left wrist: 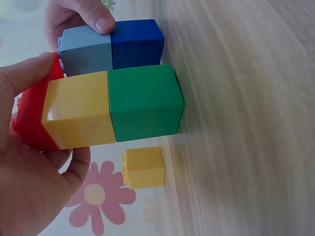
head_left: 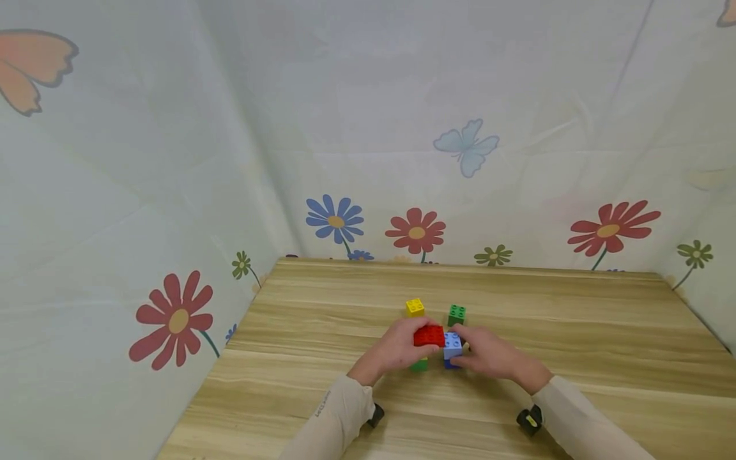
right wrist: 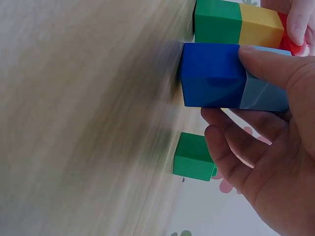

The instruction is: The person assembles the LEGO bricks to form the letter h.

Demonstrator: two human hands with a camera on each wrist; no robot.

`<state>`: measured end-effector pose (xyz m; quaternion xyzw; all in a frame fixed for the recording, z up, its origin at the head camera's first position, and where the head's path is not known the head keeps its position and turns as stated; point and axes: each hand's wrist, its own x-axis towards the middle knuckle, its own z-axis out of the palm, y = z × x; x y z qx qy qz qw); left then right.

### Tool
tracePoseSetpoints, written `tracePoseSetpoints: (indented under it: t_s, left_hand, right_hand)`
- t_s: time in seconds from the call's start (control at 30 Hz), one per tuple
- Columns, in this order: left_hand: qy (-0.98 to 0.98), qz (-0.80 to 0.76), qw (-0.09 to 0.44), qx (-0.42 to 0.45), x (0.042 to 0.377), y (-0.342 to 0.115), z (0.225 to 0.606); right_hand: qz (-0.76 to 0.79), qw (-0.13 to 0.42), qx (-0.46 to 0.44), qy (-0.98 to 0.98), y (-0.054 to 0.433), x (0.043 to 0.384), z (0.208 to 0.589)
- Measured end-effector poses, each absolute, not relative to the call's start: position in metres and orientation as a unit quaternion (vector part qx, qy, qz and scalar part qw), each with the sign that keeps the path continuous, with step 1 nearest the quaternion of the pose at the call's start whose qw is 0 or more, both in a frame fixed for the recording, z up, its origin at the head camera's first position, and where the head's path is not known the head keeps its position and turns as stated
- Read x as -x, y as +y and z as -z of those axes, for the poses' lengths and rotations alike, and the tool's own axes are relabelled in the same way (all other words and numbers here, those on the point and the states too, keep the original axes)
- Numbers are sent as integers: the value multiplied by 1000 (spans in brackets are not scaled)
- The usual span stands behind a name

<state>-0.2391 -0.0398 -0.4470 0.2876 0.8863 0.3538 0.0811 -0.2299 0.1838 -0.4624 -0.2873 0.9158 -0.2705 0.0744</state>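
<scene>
My left hand (head_left: pixel 397 345) pinches a red building brick (head_left: pixel 428 336) between thumb and fingers. The red brick sits atop a yellow brick (left wrist: pixel 81 110), which stands on a green brick (left wrist: pixel 145 103). The red brick's right end is right at the studs of the light blue brick (head_left: pixel 452 340). That brick is stacked on a dark blue brick (right wrist: pixel 214 73). My right hand (head_left: pixel 491 353) grips this blue stack, thumb at the joint between its bricks in the right wrist view. Both stacks stand upright, side by side on the wooden table.
Behind the stacks, a loose yellow brick (head_left: pixel 414 307) stands at the left and a loose green brick (head_left: pixel 457 314) at the right. The wooden table (head_left: pixel 299 332) meets a white flower-printed cloth (head_left: pixel 368 128) at its back and left edges.
</scene>
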Motion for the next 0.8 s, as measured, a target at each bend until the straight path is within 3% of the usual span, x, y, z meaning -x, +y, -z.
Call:
tracePoseSetpoints:
  t_s: [0.8]
  left_hand:
    - [882, -364, 86, -286, 238, -35, 449]
  right_hand:
    - [291, 69, 290, 909, 182, 231, 467]
